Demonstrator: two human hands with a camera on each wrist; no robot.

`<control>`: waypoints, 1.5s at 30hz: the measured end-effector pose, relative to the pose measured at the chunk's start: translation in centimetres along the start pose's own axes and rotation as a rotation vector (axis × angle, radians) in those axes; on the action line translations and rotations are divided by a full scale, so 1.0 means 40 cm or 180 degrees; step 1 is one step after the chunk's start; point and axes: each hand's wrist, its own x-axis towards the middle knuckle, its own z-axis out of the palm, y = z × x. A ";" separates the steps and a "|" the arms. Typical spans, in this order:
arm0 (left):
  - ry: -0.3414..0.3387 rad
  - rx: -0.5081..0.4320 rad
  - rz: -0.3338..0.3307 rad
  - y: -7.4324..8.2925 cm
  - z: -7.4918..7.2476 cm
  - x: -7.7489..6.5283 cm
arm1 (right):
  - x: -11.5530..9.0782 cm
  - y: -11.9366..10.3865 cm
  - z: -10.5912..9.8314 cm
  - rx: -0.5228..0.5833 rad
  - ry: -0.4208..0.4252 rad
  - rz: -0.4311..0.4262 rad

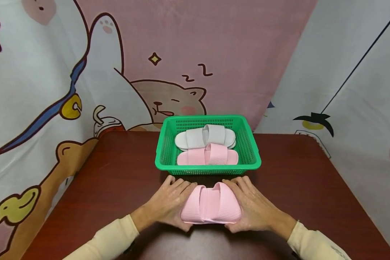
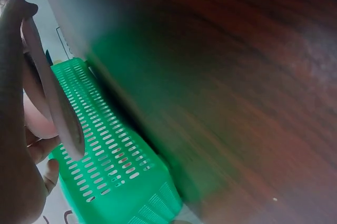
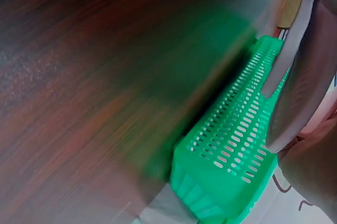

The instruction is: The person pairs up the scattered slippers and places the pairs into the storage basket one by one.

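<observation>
A pair of pink slippers (image 1: 210,204), nested together, is held in front of the basket by both hands. My left hand (image 1: 172,200) grips their left end and my right hand (image 1: 251,204) grips the right end, thumbs on the near side. In the left wrist view the edge of a slipper sole (image 2: 58,98) shows beside the left fingers, raised over the table. The right wrist view shows the slipper soles (image 3: 305,71) against the right hand. Just beyond stands a green plastic basket (image 1: 208,168), holding white slippers (image 1: 195,137) at the back and pink slippers (image 1: 196,157) in front.
The dark red-brown wooden table (image 1: 123,159) carries the basket near its back edge. Behind and at both sides hangs a cartoon-printed cloth (image 1: 230,54), close to the table's edges.
</observation>
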 end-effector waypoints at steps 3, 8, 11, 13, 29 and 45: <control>0.0017 -0.0036 0.0043 0.006 0.000 0.000 | -0.001 -0.006 0.003 0.0041 -0.0008 -0.0032; 0.0006 0.0014 0.0096 0.016 -0.002 0.011 | 0.001 -0.012 0.009 0.0066 -0.0001 -0.0040; 0.0003 0.0021 0.0113 0.022 -0.004 0.020 | 0.004 -0.014 0.014 0.0114 0.0051 -0.0069; 0.0004 0.0022 0.0137 0.026 -0.002 0.026 | 0.006 -0.015 0.018 0.0156 0.0086 -0.0107; -0.0300 -0.0250 0.0074 0.019 -0.006 0.036 | 0.037 -0.010 0.034 -0.0142 0.0305 -0.0267; -0.0246 -0.0279 0.0039 -0.003 -0.030 0.011 | 0.066 0.044 -0.037 0.0190 0.0048 0.0005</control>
